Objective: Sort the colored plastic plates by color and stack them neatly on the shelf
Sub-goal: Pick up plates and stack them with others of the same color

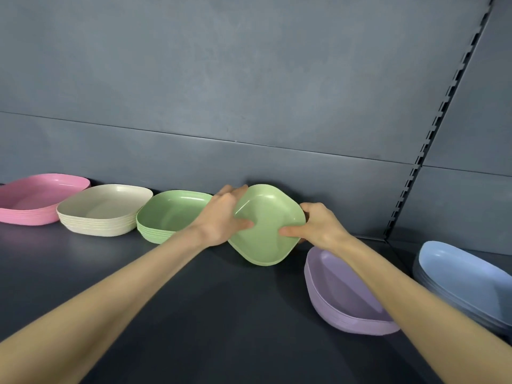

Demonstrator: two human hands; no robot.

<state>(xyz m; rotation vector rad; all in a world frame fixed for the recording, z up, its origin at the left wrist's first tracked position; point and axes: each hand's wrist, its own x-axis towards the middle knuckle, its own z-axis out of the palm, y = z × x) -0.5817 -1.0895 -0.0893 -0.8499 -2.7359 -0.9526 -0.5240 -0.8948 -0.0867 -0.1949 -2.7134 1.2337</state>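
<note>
Pink stack (33, 195), cream stack (105, 206) and green stack (171, 214) stand sorted along the back. Left hand (221, 214) and right hand (321, 225) both grip one green plate (266, 228), tilted, just right of its pile. It looks like the last stray! Purple stack (340, 297) and blue stack (465, 275) sit finished. Dark grey shelf (221, 314), matching back panel (249, 79), slotted upright (442, 112).

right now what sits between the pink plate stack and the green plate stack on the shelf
The cream stack sits between the pink stack and the green stack, as the head view shows.
</note>
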